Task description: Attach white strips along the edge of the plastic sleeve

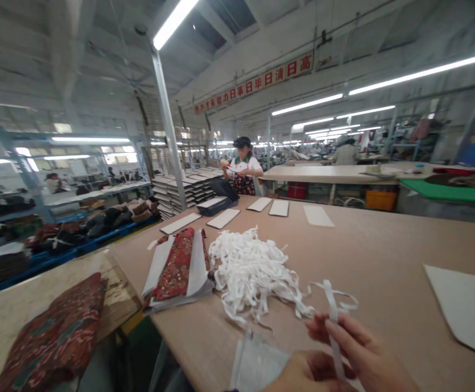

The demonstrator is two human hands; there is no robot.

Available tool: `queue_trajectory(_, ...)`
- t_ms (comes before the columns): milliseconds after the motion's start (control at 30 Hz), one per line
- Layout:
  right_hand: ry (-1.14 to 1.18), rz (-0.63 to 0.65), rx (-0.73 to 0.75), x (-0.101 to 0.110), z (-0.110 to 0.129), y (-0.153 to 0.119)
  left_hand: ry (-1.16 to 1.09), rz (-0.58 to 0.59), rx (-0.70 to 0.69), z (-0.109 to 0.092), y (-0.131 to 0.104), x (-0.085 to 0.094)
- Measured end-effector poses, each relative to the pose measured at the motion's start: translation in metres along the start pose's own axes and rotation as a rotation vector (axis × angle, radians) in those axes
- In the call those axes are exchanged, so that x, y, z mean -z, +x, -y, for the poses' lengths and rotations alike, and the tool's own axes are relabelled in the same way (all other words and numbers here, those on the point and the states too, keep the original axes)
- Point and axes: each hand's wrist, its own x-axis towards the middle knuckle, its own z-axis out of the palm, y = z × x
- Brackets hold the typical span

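Observation:
At the lower right of the head view, my right hand (362, 345) pinches a flat white fabric strip (330, 298) between thumb and fingers. One end of the strip stands up above the fingertips, and a loop hangs out to the right. My left hand (302, 373) is just below and to the left, its fingers curled closed at the strip's lower part. A tangled heap of white strips (257, 267) lies on the table beyond my hands. Partly behind my left hand is a flat pale, translucent sheet or bag (257, 359).
The brown table (368, 250) carries a stack of red patterned fabric and pale sheets (176, 267), several white panels (223, 219), and a larger white board (469, 310) at right. More patterned fabric (57, 332) lies on a side table. A co-worker (243, 169) stands beyond the far edge.

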Motion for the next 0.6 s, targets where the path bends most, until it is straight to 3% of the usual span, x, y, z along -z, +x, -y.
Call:
queue_trajectory(67, 0.154, -0.118, 0.077, 0.007, 0.012, -0.007, -0.004, -0.051, 0.031, -0.003, -0.005, -0.004)
queue_trajectory(133, 0.253, -0.289, 0.181, 0.022, 0.012, -0.011, -0.002, -0.126, 0.055, -0.005, -0.010, 0.006)
queue_trajectory(200, 0.289, -0.454, 0.200, 0.044, -0.003, -0.015, 0.080, -0.134, 0.123, -0.003, -0.016, 0.027)
queue_trajectory(267, 0.260, -0.561, 0.113, 0.069, -0.031, -0.020, 0.208, -0.216, 0.150, 0.002, -0.022, 0.053)
queue_trajectory(333, 0.202, -0.592, -0.012, 0.088, -0.063, -0.028, 0.312, -0.307, 0.192, 0.008, -0.030, 0.079)
queue_trajectory(433, 0.117, -0.535, -0.159, 0.100, -0.103, -0.041, 0.425, -0.429, 0.295, 0.017, -0.039, 0.107)
queue_trajectory(600, -0.167, -0.463, -0.213, 0.100, -0.126, -0.050, 0.579, -0.524, 0.340, 0.029, -0.037, 0.121)
